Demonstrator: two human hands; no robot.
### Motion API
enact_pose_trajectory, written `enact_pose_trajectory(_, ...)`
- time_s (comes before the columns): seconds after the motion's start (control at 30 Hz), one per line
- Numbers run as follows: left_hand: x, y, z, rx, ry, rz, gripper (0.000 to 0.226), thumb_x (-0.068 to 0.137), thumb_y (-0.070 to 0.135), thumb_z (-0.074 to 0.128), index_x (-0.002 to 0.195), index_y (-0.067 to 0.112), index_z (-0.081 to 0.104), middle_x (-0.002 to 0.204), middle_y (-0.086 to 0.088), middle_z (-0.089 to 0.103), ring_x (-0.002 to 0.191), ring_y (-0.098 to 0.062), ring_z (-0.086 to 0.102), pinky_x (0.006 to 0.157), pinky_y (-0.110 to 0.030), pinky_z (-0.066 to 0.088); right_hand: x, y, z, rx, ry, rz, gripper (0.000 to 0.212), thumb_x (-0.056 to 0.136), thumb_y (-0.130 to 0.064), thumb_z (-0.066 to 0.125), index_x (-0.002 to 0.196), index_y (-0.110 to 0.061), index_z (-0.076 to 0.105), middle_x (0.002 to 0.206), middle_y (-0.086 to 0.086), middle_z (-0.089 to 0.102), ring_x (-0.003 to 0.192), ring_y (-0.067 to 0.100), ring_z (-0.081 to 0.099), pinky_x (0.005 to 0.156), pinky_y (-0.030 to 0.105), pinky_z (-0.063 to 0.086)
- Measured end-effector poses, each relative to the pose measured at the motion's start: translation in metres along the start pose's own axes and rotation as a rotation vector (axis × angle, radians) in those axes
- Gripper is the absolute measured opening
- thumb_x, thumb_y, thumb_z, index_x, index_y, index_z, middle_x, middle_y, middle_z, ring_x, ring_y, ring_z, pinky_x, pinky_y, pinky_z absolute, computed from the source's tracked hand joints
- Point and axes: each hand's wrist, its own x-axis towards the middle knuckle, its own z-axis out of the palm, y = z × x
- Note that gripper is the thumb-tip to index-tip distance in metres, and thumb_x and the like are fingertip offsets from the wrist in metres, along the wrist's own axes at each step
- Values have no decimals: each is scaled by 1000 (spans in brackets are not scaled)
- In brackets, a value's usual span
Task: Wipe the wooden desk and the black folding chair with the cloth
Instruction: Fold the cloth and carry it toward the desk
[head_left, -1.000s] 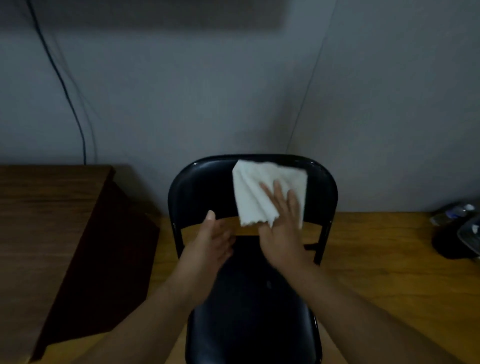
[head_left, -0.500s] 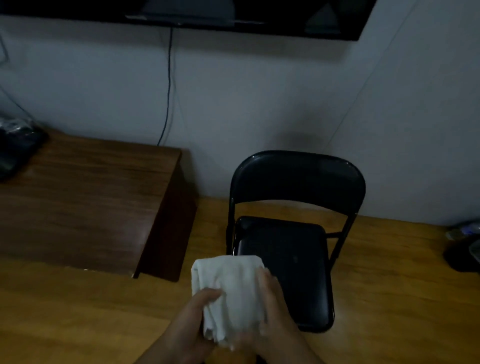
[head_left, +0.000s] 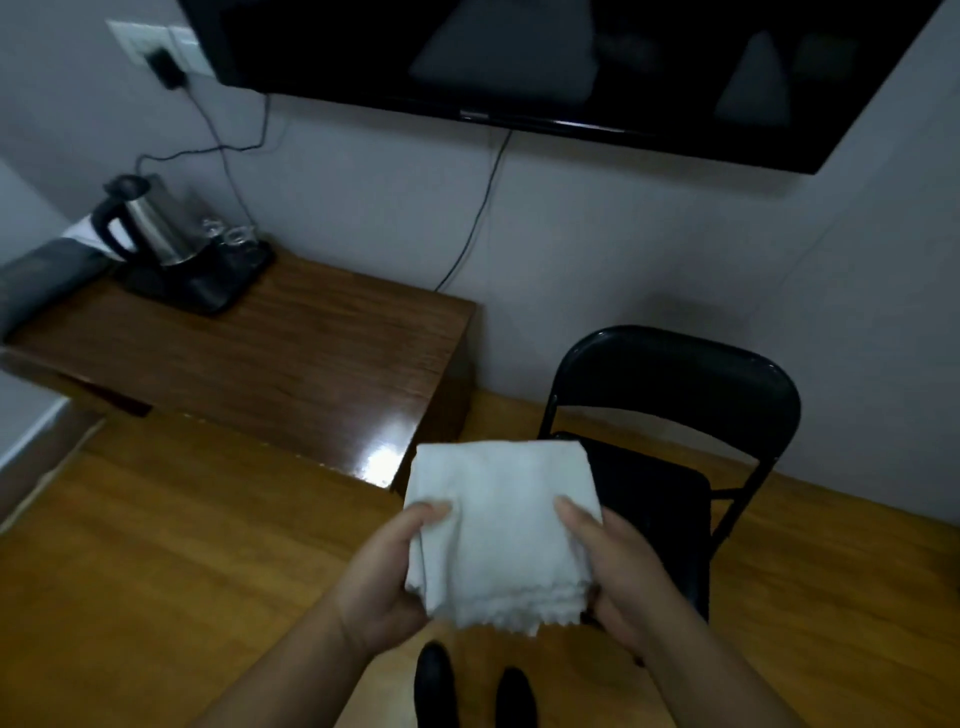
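Hotel room: kettle tray (head_left: 192, 291), wall television (head_left: 571, 62).

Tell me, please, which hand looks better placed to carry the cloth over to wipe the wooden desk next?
Probably the left hand. It grips the cloth's left edge and sits on the wooden desk's side, while the right hand is nearer the black folding chair.

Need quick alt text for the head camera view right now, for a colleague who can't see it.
Both hands, left hand and right hand, hold a folded white cloth in the air above the floor. A black folding chair stands just beyond, with a wooden desk to its left bearing a kettle.
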Motion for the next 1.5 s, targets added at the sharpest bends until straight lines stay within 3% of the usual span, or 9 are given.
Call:
enact_pose_trajectory(0.1, -17, 7, 0, 77, 125, 129, 49, 94, 33, 67, 138, 11, 64, 142, -22, 61, 132, -40, 59, 104, -53, 52, -4, -9, 16, -132, -29, -142, 36, 94, -37, 69, 125, -20, 70, 115, 5, 80, 104, 25, 77, 98, 51, 58)
enact_pose_trajectory(0.27, -50, 10, -2, 189, 210, 327, 54, 91, 20, 73, 142, 11, 55, 136, -19, 67, 125, -40, 64, 99, -53, 56, -12, -15, 42, -194, -61, -221, 26, 98, -37, 69, 120, -25, 73, 111, 2, 81, 101, 23, 78, 93, 49, 61)
enact_pose_trajectory(0.5, -106, 31, -23, 97, 254, 441, 45, 95, 18, 65, 139, 14, 57, 134, -19, 68, 121, -41, 66, 94, -52, 59, -23, -18, 104, -299, -149, -264, 26, 98, -41, 67, 120, -27, 73, 109, -2, 81, 98, 19, 78, 80, 39, 64)
enact_pose_trajectory(0.6, -127, 47, -43, 44, 273, 477, 46, 94, 19, 66, 139, 14, 58, 134, -18, 68, 121, -40, 67, 92, -50, 60, -25, -18, 140, -367, -187, -275, 25, 98, -44, 66, 117, -31, 72, 106, -5, 81, 94, 15, 79, 74, 34, 64)
enact_pose_trajectory(0.87, -183, 117, -130, 19, 319, 556, 37, 101, 20, 61, 138, 16, 59, 133, -14, 70, 120, -36, 68, 92, -48, 60, -23, 6, 267, -436, -223, -307, 24, 98, -45, 64, 118, -33, 70, 106, -6, 80, 95, 14, 78, 82, 42, 65)
enact_pose_trajectory(1.03, -226, 176, -190, 45, 343, 587, 32, 103, 19, 58, 134, 17, 62, 129, -13, 72, 116, -34, 71, 89, -46, 62, -23, 29, 363, -439, -212, -358, 17, 99, -40, 64, 111, -31, 70, 98, -8, 81, 87, 8, 78, 72, 30, 64)
enact_pose_trajectory(1.27, -273, 253, -255, 31, 392, 591, 32, 103, 17, 57, 135, 15, 61, 125, -13, 74, 113, -34, 72, 86, -45, 62, -15, 53, 473, -409, -201, -332, 23, 99, -40, 64, 116, -26, 71, 102, -3, 81, 91, 12, 78, 79, 35, 64)
enact_pose_trajectory(1.5, -276, 340, -310, 37, 426, 588, 34, 102, 19, 59, 136, 16, 60, 124, -13, 75, 112, -34, 73, 88, -46, 60, 29, 48, 565, -378, -230, -310, 19, 100, -38, 63, 115, -27, 70, 102, -5, 82, 90, 11, 79, 71, 27, 63)
